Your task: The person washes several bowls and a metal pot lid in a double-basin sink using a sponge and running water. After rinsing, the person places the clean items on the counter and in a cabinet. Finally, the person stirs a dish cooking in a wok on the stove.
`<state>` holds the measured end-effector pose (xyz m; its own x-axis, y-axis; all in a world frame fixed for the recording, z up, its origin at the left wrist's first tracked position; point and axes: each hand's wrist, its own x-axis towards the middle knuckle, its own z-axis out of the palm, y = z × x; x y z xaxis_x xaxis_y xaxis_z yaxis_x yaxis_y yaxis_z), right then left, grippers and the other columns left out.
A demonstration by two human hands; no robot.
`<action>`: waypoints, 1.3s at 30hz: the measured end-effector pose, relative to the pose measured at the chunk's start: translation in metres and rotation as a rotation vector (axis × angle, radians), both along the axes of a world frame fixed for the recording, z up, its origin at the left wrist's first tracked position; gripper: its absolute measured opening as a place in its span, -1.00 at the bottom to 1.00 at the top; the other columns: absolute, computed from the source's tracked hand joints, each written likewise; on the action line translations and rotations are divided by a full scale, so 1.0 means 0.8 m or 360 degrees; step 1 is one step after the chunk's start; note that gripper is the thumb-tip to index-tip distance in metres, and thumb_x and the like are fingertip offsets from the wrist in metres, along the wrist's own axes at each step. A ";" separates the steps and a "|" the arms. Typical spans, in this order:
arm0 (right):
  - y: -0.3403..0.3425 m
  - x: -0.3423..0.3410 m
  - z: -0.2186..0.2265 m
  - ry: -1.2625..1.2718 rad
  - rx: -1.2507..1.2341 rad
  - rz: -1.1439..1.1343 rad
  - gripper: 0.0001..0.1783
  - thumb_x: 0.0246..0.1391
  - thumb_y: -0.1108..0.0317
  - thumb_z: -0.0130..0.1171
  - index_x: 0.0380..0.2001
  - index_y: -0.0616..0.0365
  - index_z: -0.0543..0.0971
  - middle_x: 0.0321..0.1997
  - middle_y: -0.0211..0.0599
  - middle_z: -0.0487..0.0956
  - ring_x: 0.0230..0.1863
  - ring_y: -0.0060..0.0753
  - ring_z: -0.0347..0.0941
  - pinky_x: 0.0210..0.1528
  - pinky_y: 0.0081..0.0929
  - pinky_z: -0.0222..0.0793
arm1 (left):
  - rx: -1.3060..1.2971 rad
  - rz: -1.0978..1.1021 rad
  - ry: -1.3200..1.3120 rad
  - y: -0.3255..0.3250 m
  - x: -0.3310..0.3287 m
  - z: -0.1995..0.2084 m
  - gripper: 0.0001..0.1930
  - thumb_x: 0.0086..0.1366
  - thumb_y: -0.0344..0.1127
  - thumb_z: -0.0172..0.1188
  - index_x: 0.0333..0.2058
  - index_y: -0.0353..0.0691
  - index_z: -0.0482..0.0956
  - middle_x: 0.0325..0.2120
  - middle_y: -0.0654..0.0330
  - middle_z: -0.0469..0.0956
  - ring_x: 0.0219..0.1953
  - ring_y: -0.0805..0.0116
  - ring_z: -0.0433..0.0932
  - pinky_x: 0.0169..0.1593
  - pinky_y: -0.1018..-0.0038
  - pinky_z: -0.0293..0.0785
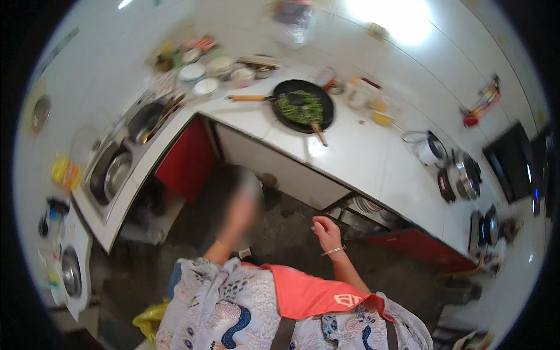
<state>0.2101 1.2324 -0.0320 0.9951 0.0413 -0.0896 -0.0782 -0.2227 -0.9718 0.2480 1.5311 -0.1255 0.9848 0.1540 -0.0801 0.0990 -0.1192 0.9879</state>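
My left hand [240, 211] reaches forward over the dark floor, below the counter. A blur covers it, so its fingers and anything in them cannot be made out. Loosely curled, my right hand [327, 233] hangs in front of the counter's front edge with nothing visible in it. A bracelet [333, 251] circles that wrist. On the white counter [364, 150] sits a black frying pan [328, 108] with a wooden handle pointing left. Green stalk vegetables [309, 104] lie in it, and a wooden-handled utensil [318, 134] rests over its near rim.
Several bowls [205, 87] crowd the back left corner. A sink [98, 175] with a metal basin [118, 175] stands left, beside a dark wok [143, 119]. Along the right counter are a kettle [432, 150] and a metal pot [465, 177]. A red cabinet door [189, 160] hangs below the counter.
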 end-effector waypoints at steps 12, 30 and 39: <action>0.330 0.148 0.060 -0.0046 -0.0227 0.1330 -0.74 0.06 0.37 0.06 -0.16 0.21 0.48 -0.43 -0.34 0.52 -0.41 -0.60 0.40 -0.35 -0.61 0.33 | -0.0771 0.1423 0.0124 0.306 -0.070 0.101 -0.66 0.29 -0.31 -0.03 0.02 -0.28 0.31 -0.36 0.20 0.49 -0.51 0.48 0.46 -0.50 0.57 0.39; 0.666 0.324 0.064 0.0173 0.0116 0.2033 -0.78 0.08 0.38 0.04 -0.20 0.22 0.50 -0.31 -0.38 0.54 -0.32 -0.59 0.45 -0.28 -0.60 0.37 | -0.0345 0.1945 -0.0244 0.496 -0.054 0.179 -0.69 0.22 -0.40 -0.02 -0.05 -0.29 0.37 -0.35 0.15 0.50 -0.50 0.47 0.47 -0.49 0.63 0.37; 0.848 0.336 -0.009 0.0652 0.0127 0.1877 -0.75 0.08 0.29 0.05 -0.23 0.19 0.52 -0.28 -0.34 0.56 -0.35 -0.54 0.48 -0.35 -0.60 0.41 | -0.0406 0.1948 0.0049 0.674 -0.063 0.107 -0.71 0.24 -0.34 0.01 -0.06 -0.24 0.39 -0.36 0.21 0.51 -0.46 0.47 0.48 -0.45 0.59 0.37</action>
